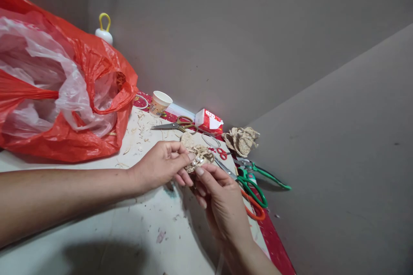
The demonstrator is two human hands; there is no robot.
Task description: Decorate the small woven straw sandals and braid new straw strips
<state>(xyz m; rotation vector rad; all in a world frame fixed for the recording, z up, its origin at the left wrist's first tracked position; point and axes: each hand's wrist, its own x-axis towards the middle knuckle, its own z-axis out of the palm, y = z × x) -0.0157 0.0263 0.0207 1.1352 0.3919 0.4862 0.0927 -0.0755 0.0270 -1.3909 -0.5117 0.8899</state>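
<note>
Between my two hands, above the white tabletop (145, 223), is a beige woven flower (206, 153) with several shiny white beads at its middle. My left hand (164, 163) pinches its left side, thumb on top near the beads. From the lower right, my right hand (219, 193) grips the same flower, its thumb tip just under the beads. The fingers hide the flower's underside. A second, larger beige woven flower (241, 141) lies apart, to the right beyond my hands.
A red plastic bag (106, 137) with clear plastic inside fills the left. Behind my hands stand a paper cup (160, 104), dark scissors (176, 125) and a red tissue pack (209, 121). Green-handled scissors (254, 191), orange handles (258, 212) and green pliers (271, 176) lie at right, near grey walls.
</note>
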